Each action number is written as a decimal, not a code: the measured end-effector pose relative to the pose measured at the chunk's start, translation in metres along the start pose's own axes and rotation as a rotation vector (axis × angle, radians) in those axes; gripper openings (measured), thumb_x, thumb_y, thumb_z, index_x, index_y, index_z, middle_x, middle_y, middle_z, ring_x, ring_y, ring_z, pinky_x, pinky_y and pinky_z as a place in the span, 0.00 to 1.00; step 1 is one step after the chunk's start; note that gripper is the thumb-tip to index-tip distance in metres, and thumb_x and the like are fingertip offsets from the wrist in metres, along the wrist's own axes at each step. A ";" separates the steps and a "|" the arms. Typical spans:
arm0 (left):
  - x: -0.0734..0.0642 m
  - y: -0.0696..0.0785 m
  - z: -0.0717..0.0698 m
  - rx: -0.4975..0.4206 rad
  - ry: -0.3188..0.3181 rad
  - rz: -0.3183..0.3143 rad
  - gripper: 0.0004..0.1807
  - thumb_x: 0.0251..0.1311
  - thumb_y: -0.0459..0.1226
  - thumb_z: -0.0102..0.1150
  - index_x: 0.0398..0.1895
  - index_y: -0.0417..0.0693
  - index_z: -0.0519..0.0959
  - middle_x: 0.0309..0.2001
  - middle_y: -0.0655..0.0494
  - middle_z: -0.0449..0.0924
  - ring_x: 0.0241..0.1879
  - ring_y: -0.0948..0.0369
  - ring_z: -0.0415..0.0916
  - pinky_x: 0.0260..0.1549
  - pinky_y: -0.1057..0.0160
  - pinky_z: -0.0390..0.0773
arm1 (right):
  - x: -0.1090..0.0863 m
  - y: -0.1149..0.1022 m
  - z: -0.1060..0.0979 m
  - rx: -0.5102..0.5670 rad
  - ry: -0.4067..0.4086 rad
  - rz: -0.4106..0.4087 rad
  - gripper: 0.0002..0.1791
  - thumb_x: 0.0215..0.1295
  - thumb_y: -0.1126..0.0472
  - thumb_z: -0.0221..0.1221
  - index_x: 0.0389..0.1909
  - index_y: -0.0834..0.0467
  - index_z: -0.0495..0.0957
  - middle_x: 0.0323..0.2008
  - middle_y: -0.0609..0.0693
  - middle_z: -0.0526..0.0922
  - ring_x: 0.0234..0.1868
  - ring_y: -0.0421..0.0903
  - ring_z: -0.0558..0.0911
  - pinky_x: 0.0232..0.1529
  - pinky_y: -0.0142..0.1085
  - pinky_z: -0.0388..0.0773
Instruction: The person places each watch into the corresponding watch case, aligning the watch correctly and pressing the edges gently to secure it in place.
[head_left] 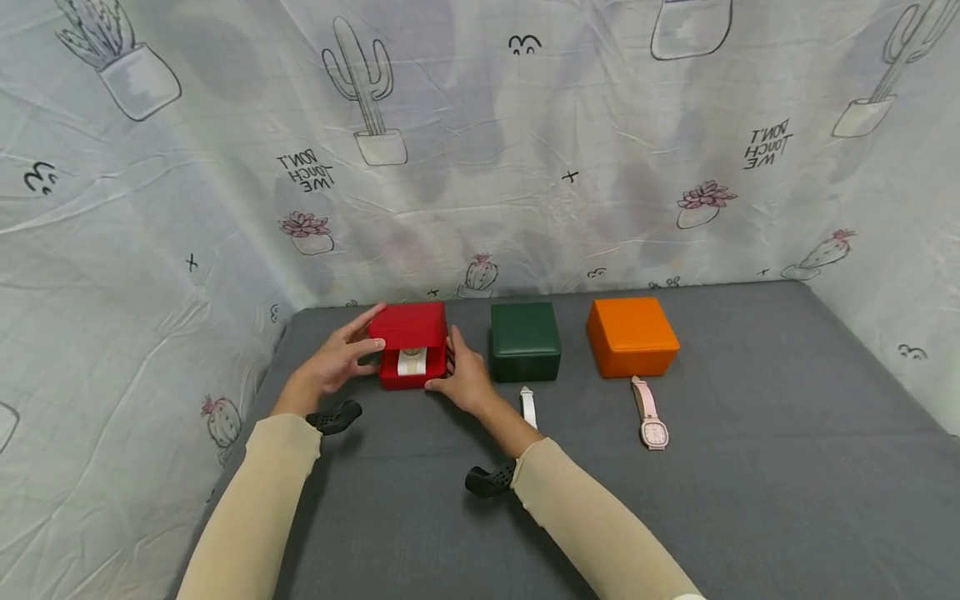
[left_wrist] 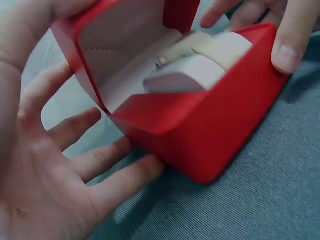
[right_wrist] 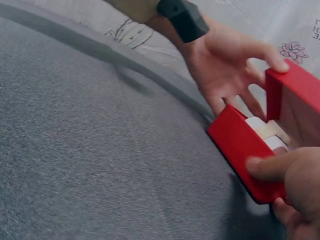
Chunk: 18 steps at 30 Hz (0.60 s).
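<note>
A red watch box [head_left: 408,323] stands at the back left of the grey table, its hinged lid partly raised. Inside, a watch with a cream strap [left_wrist: 220,49] is wrapped round a white cushion [left_wrist: 187,77]. My left hand [head_left: 337,360] holds the lid at its left side, thumb on the front edge, with the lower fingers against the box's side. My right hand [head_left: 468,379] grips the right side of the base, its thumb [right_wrist: 270,167] on the front wall. Most of the watch's dial is hidden in the wrist views.
Right of the red box are a green box [head_left: 527,342] and an orange box [head_left: 633,335], both closed. A white watch strap [head_left: 528,407] lies before the green one, partly behind my right forearm. A pink watch [head_left: 651,423] lies before the orange one. Patterned cloth [head_left: 465,200] hangs behind.
</note>
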<state>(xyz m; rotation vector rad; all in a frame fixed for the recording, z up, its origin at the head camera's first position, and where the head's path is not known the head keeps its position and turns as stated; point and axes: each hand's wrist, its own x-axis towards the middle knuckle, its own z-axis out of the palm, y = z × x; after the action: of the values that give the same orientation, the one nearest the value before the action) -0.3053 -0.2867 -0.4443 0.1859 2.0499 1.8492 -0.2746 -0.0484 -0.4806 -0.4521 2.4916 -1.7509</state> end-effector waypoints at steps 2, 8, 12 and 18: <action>-0.001 -0.003 0.000 0.023 -0.001 0.010 0.41 0.64 0.38 0.59 0.75 0.73 0.51 0.78 0.52 0.42 0.74 0.44 0.46 0.64 0.32 0.59 | 0.000 -0.001 -0.002 -0.026 -0.012 -0.010 0.62 0.46 0.65 0.74 0.76 0.64 0.42 0.73 0.60 0.59 0.71 0.51 0.66 0.64 0.41 0.71; -0.004 -0.010 -0.002 0.057 -0.001 0.029 0.45 0.60 0.34 0.63 0.74 0.74 0.54 0.77 0.53 0.45 0.72 0.43 0.52 0.58 0.49 0.75 | 0.001 -0.006 -0.006 -0.089 -0.065 -0.051 0.58 0.46 0.54 0.75 0.74 0.54 0.49 0.66 0.50 0.72 0.64 0.46 0.75 0.62 0.40 0.75; -0.006 -0.012 -0.002 0.032 -0.026 0.042 0.48 0.56 0.30 0.65 0.75 0.72 0.54 0.77 0.51 0.46 0.72 0.42 0.53 0.51 0.59 0.81 | 0.002 -0.008 -0.007 -0.065 -0.073 -0.042 0.55 0.48 0.51 0.74 0.73 0.51 0.51 0.63 0.48 0.74 0.60 0.44 0.78 0.59 0.39 0.77; -0.009 -0.016 -0.001 0.030 -0.045 0.058 0.51 0.53 0.27 0.67 0.75 0.71 0.53 0.77 0.50 0.46 0.72 0.40 0.55 0.50 0.58 0.81 | 0.002 -0.010 -0.008 -0.093 -0.088 -0.005 0.55 0.50 0.46 0.72 0.74 0.52 0.50 0.65 0.50 0.73 0.60 0.46 0.78 0.57 0.40 0.78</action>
<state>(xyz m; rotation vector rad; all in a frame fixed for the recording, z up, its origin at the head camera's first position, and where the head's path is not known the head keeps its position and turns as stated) -0.2952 -0.2923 -0.4585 0.2953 2.0626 1.8319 -0.2757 -0.0449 -0.4684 -0.5296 2.5202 -1.5846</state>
